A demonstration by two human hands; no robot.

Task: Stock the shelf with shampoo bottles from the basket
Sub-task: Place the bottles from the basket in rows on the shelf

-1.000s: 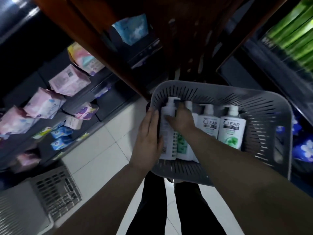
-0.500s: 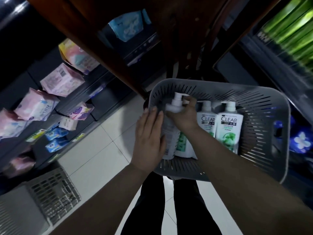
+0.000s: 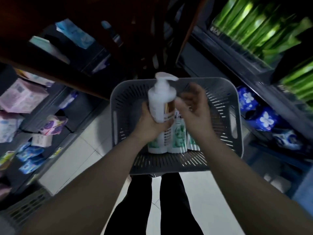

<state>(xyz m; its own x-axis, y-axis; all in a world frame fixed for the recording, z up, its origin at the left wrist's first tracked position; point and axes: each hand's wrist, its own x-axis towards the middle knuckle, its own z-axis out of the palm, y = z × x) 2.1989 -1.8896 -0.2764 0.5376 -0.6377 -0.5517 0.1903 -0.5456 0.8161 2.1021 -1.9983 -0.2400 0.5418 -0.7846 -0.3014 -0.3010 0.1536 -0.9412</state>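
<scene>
Grey slotted basket (image 3: 218, 99) up front, green-labelled shampoo bottles (image 3: 177, 138) lying side by side inside. Below, white tiled floor (image 3: 71, 160). Left shelf (image 3: 49, 107) carries pink packs (image 3: 22, 97). Right shelf (image 3: 237, 55) shows green packs (image 3: 254, 22) above, blue floral packs (image 3: 265, 117) lower down.

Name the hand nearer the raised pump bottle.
Left. The left hand grips the pump bottle low on its body; the right hand sits just right of it, contact unclear.

left hand (image 3: 149, 123) grips bottle (image 3: 160, 99); right hand (image 3: 194, 107) relaxed
</scene>
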